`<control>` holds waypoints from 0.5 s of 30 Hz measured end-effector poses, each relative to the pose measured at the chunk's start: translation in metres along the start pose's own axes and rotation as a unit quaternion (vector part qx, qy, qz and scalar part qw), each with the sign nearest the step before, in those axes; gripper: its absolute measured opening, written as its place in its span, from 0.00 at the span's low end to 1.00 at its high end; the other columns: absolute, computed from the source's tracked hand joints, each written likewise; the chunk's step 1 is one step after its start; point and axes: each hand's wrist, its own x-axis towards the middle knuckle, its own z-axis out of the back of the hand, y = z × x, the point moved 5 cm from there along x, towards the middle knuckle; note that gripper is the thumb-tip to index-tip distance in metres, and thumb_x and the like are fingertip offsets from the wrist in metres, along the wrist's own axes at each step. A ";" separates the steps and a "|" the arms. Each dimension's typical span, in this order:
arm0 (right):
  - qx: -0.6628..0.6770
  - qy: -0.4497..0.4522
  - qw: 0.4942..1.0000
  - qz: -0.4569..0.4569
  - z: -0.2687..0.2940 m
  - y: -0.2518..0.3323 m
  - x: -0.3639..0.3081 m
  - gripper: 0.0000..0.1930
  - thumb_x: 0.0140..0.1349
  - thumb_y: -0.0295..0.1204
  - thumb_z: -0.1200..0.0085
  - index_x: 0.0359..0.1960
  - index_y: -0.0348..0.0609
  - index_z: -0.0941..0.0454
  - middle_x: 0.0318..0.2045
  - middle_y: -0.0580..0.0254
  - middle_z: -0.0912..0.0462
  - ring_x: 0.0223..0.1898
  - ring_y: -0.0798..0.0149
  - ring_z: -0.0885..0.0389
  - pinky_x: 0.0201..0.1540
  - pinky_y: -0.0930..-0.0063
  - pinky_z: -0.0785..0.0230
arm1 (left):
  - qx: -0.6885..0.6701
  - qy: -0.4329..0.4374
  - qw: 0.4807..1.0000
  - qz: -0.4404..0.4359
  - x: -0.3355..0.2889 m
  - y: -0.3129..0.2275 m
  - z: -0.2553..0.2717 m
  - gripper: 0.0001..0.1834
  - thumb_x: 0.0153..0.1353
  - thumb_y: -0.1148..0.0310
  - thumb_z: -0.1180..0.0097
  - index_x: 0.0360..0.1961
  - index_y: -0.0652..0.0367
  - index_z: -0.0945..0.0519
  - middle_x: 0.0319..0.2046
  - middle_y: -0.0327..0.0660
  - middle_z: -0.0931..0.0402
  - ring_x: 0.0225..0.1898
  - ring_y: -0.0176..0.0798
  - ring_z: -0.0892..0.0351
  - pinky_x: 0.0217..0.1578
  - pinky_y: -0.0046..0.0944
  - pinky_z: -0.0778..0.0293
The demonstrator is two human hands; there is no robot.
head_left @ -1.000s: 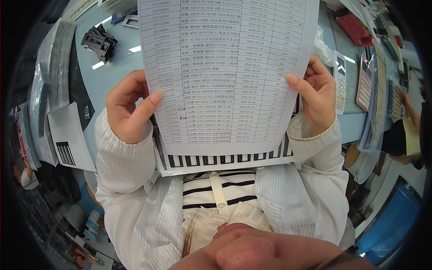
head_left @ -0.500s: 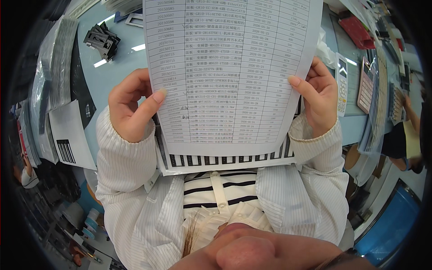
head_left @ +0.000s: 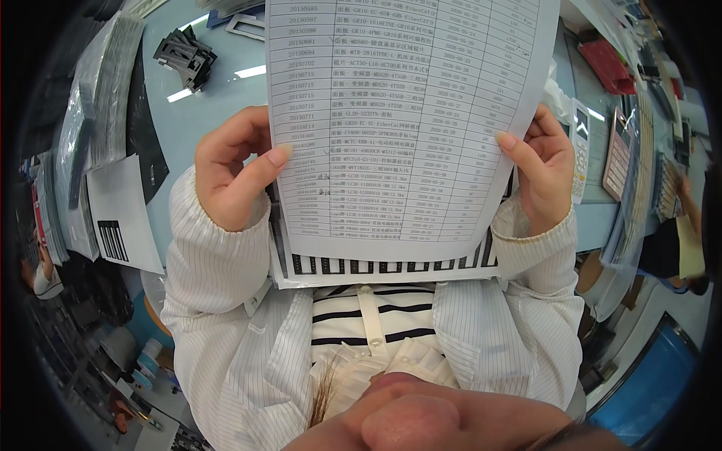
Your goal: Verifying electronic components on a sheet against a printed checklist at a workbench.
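Observation:
A white paper sheet (head_left: 376, 150) printed with a table of rows is held up in front of me, its top running out of the picture. My left hand (head_left: 239, 167) pinches its left edge, thumb on the front and fingers curled behind. On the opposite edge my right hand (head_left: 538, 165) grips it the same way. Below and behind the paper, a sheet with black rectangular frames (head_left: 383, 269) shows along its lower border; the paper hides most of it.
Small black plastic parts (head_left: 185, 59) lie in a heap on the pale table (head_left: 169, 113). Stacks of wrapped sheets (head_left: 98, 113) stand at the left. To the right are a red object (head_left: 606, 66), a white remote-like device (head_left: 580, 143) and a pink calculator (head_left: 620, 154). Other people are at both sides.
The paper and both my hands have shifted slightly to the right. My grip on it is unchanged.

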 end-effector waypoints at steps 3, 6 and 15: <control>-0.002 -0.004 1.000 0.002 0.001 0.000 0.001 0.20 0.47 0.20 0.45 0.44 0.32 0.34 0.39 0.55 0.25 0.41 0.67 0.26 0.46 0.76 0.36 | 0.010 0.001 1.000 0.000 0.001 0.001 0.002 0.16 0.48 0.75 0.53 0.39 0.71 0.29 0.31 0.42 0.25 0.29 0.30 0.28 0.35 0.29 0.33; -0.002 -0.004 1.000 0.004 0.001 0.001 0.002 0.21 0.47 0.20 0.45 0.45 0.32 0.34 0.39 0.55 0.25 0.41 0.67 0.27 0.46 0.76 0.36 | 0.021 0.003 1.000 0.000 0.002 0.001 0.002 0.16 0.47 0.74 0.53 0.39 0.71 0.29 0.31 0.41 0.25 0.28 0.29 0.29 0.33 0.29 0.33; 0.006 -0.010 1.000 -0.003 -0.001 0.000 -0.001 0.20 0.47 0.20 0.45 0.44 0.32 0.34 0.39 0.55 0.25 0.41 0.67 0.27 0.46 0.76 0.36 | 0.012 -0.016 1.000 -0.003 0.000 0.004 0.000 0.16 0.47 0.74 0.52 0.40 0.70 0.30 0.31 0.42 0.25 0.29 0.30 0.28 0.34 0.29 0.33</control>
